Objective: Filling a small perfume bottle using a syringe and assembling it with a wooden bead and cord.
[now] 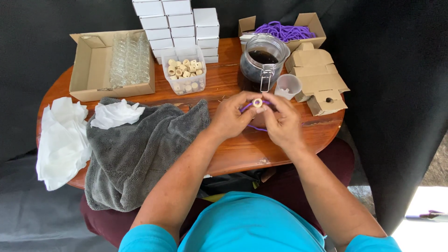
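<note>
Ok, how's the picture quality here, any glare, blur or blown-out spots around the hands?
In the head view, light is soft and even; the left hand and right hand are sharp, as is the pale ring pinched between them. The wooden table shows mild sheen. The white tissue loses detail, and the bottom right corner is blown out.

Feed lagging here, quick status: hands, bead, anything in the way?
Left hand and right hand both pinching ring bead on purple cord. Jar and small cup close behind, not touching.
</note>
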